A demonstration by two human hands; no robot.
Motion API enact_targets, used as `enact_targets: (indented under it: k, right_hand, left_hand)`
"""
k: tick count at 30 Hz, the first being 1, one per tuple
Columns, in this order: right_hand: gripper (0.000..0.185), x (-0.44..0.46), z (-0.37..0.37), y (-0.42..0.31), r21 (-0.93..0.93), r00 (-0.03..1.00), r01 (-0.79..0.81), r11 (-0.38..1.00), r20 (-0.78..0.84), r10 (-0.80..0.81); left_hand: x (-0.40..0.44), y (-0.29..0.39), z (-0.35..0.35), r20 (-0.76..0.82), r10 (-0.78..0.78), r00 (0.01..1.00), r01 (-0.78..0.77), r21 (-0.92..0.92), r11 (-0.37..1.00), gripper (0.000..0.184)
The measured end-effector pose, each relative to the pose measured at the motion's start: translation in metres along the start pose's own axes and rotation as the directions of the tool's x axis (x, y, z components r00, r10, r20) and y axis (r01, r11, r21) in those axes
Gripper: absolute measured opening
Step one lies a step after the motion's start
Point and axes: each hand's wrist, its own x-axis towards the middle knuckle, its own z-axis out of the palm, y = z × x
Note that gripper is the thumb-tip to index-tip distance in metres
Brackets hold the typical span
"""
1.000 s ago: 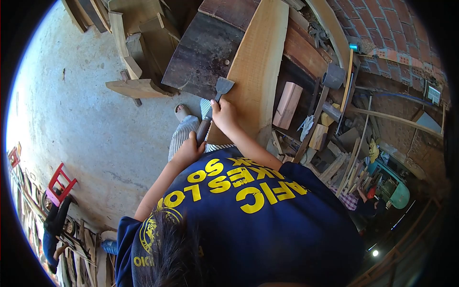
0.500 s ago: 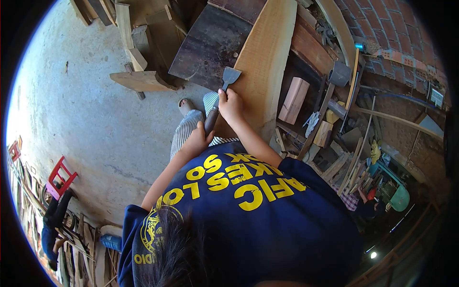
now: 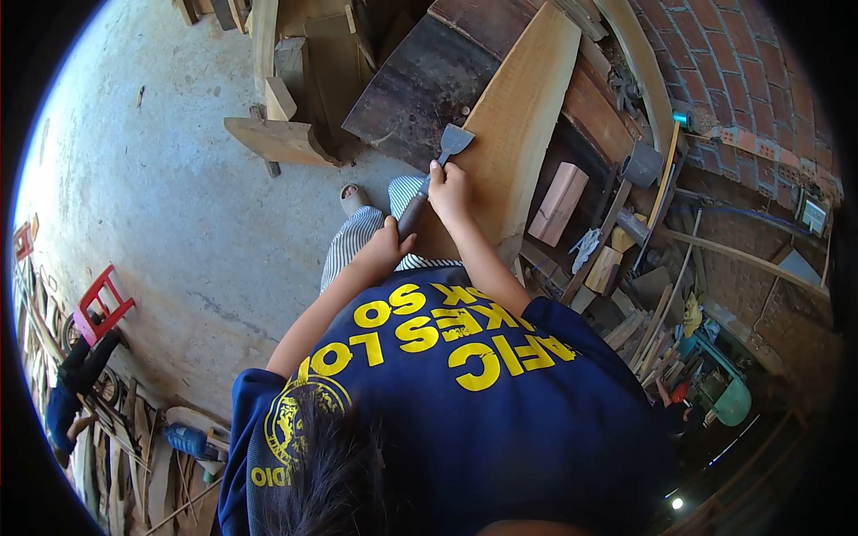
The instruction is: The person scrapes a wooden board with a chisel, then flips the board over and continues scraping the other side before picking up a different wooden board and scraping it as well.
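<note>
A metal scraper (image 3: 456, 139) with a dark handle points away from my body, its flat blade at the edge of a pale wooden board (image 3: 518, 107), beside a dark stained panel (image 3: 420, 80). My left hand (image 3: 384, 247) is wrapped round the rear of the handle. Nearer the blade, my right hand (image 3: 450, 191) grips the scraper's neck, thumb along it. The board slopes from near my striped trousers (image 3: 356, 237) to the upper right. Whether the blade touches the wood cannot be made out.
A reddish wood block (image 3: 559, 204), offcuts and a dark cylinder (image 3: 642, 164) lie right of the board. Wooden pieces (image 3: 281, 141) stand at the upper left. A red chair (image 3: 105, 304) and another person (image 3: 76, 393) are at the far left, a brick wall (image 3: 724, 62) upper right.
The view has shifted, so the surroundings appear farther right. Both hands keep their hold on the scraper, and its blade has moved slightly farther up along the board's edge.
</note>
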Motion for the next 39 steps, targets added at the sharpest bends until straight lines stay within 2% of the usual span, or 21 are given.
enact_targets:
  k: [1,2,5,6,8,11,13,17,21,23,25,27,29,33,35,39]
  right_hand:
    - [0.038,0.001,0.003,0.004,0.019,1.0,-0.025,0.999,0.01,0.025]
    - [0.038,0.005,-0.005,-0.007,-0.032,0.998,0.042,0.999,-0.056,-0.044]
    - [0.037,0.045,-0.02,-0.019,-0.062,0.995,-0.095,0.994,-0.031,0.093]
    - [0.037,0.049,-0.023,-0.019,-0.064,0.995,-0.092,0.994,-0.038,0.09]
    - [0.038,0.059,-0.03,-0.024,-0.111,0.998,-0.045,0.993,0.035,0.049]
    - [0.039,0.049,-0.033,-0.03,-0.132,0.996,-0.072,0.989,0.041,0.078]
    - [0.039,0.04,-0.023,-0.018,-0.095,0.999,-0.044,0.994,0.021,0.047]
    - [0.039,0.033,-0.022,-0.018,-0.08,0.999,-0.045,0.996,-0.011,0.044]
    - [0.039,0.06,-0.033,-0.023,-0.062,0.996,-0.054,0.997,-0.077,0.049]
    - [0.038,0.082,-0.043,-0.027,-0.085,0.993,-0.087,0.993,-0.089,0.079]
    - [0.041,0.103,-0.057,-0.038,-0.063,0.985,-0.152,0.986,-0.094,0.145]
    - [0.042,0.118,-0.061,-0.037,-0.065,0.986,-0.15,0.986,-0.08,0.145]
    - [0.042,0.125,-0.064,-0.035,-0.16,0.992,-0.128,0.979,-0.04,0.123]
    - [0.039,0.09,-0.054,-0.033,-0.13,0.99,-0.136,0.982,0.029,0.141]
    - [0.038,0.072,-0.045,-0.027,-0.082,0.994,-0.108,0.991,0.008,0.109]
    - [0.039,0.074,-0.044,-0.021,-0.065,0.994,-0.099,0.993,-0.045,0.096]
  left_hand:
    - [0.001,0.002,0.001,-0.025,0.012,1.0,-0.013,-0.011,1.0,0.048]
    - [0.004,0.004,0.001,-0.051,0.026,0.998,-0.027,-0.021,0.999,0.047]
    - [0.028,0.037,-0.008,-0.103,0.032,0.994,-0.033,-0.001,0.999,0.047]
    - [0.032,0.045,-0.01,-0.129,0.012,0.992,-0.011,0.009,1.0,0.048]
    - [0.036,0.042,-0.01,-0.131,0.032,0.991,-0.033,-0.007,0.999,0.048]
    - [0.034,0.03,-0.012,-0.105,0.07,0.992,-0.073,-0.022,0.997,0.047]
    - [0.025,0.028,-0.013,-0.05,0.035,0.998,-0.036,-0.014,0.999,0.046]
    - [0.02,0.03,-0.011,-0.06,0.028,0.998,-0.029,-0.008,1.0,0.045]
    - [0.042,0.052,-0.016,-0.084,0.005,0.996,-0.004,0.01,1.0,0.046]
    - [0.064,0.06,-0.017,-0.144,0.091,0.985,-0.092,0.004,0.996,0.047]
    - [0.081,0.08,-0.026,-0.138,0.088,0.987,-0.088,0.009,0.996,0.048]
    - [0.093,0.092,-0.03,-0.136,0.052,0.989,-0.052,0.0,0.999,0.048]
    - [0.092,0.093,-0.031,-0.131,0.054,0.99,-0.054,0.003,0.999,0.047]
    - [0.061,0.073,-0.02,-0.161,0.096,0.982,-0.097,0.002,0.995,0.047]
    - [0.046,0.069,-0.017,-0.097,0.007,0.995,-0.007,0.008,1.0,0.045]
    - [0.046,0.077,-0.018,-0.083,-0.024,0.996,0.026,0.017,1.0,0.044]
